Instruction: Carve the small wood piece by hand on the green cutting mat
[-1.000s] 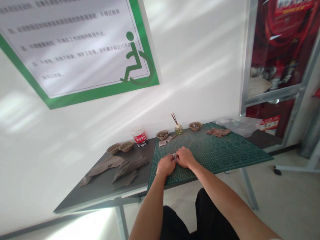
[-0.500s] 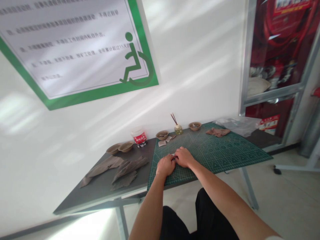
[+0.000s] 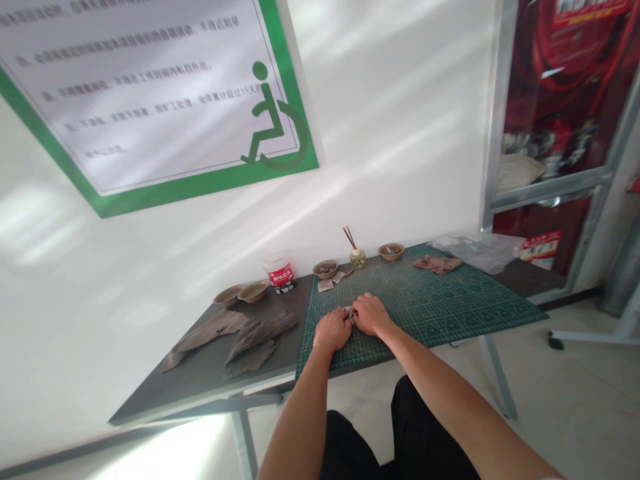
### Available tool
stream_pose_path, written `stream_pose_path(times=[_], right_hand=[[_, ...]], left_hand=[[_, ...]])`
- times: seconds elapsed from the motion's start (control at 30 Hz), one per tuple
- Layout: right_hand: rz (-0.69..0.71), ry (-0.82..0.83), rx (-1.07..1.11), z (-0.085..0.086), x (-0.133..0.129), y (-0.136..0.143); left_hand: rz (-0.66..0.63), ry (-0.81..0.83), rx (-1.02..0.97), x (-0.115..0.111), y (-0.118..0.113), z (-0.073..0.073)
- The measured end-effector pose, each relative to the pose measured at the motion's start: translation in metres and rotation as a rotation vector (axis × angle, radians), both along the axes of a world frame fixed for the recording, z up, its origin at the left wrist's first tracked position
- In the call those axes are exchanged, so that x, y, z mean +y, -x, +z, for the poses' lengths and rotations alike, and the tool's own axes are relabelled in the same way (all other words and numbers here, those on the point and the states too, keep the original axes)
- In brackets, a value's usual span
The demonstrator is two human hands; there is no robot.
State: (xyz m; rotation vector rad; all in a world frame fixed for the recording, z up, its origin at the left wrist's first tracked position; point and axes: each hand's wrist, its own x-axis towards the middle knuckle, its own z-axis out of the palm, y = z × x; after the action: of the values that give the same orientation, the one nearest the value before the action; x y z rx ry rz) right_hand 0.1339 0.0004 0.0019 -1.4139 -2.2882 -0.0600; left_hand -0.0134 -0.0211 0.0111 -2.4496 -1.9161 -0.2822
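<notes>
On the green cutting mat [image 3: 430,300], my left hand [image 3: 333,329] and my right hand [image 3: 369,313] work close together near the front edge. Between their fingertips shows a small pale piece [image 3: 351,315], mostly hidden by the fingers; I cannot tell whether it is paper or cloth. Both hands have curled fingers closed on it. Beyond them lie a few small light squares [image 3: 325,285] beside a brown bowl [image 3: 325,269] with small bits inside.
Grey-brown cloths [image 3: 260,337] and two bowls [image 3: 253,291] are at left, with a red-labelled tub [image 3: 280,275]. A reed diffuser [image 3: 358,258], another bowl [image 3: 391,251], a pinkish cloth [image 3: 438,265] and a clear plastic bag [image 3: 480,248] line the back.
The fingertips have shifted slightly, and a little more of the pale piece shows between them. Both hands stay in nearly the same place; the whole view has moved a touch.
</notes>
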Motion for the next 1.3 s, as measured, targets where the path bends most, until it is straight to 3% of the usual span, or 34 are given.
stream_pose_path(times=[0.33,0.7,1.03,1.3], right_hand=[[-0.026,-0.011,-0.008,0.0011,0.0044,0.0048],[0.125,0.003,-0.031,0.0052,-0.0002,-0.0018],[-0.042,0.011,-0.017,0.0003,0.0012,0.0024],[0.021,0.022,-0.001,0.0021,0.0064,0.0033]], left_hand=[[-0.013,-0.019,0.013,0.0031,0.0025,-0.0025],[-0.028,-0.010,-0.027,0.0006,0.0011,0.0000],[0.020,0.013,0.004,-0.0014,-0.0013,0.0033],[-0.033,-0.020,0.009,0.0019,0.0027,-0.0002]])
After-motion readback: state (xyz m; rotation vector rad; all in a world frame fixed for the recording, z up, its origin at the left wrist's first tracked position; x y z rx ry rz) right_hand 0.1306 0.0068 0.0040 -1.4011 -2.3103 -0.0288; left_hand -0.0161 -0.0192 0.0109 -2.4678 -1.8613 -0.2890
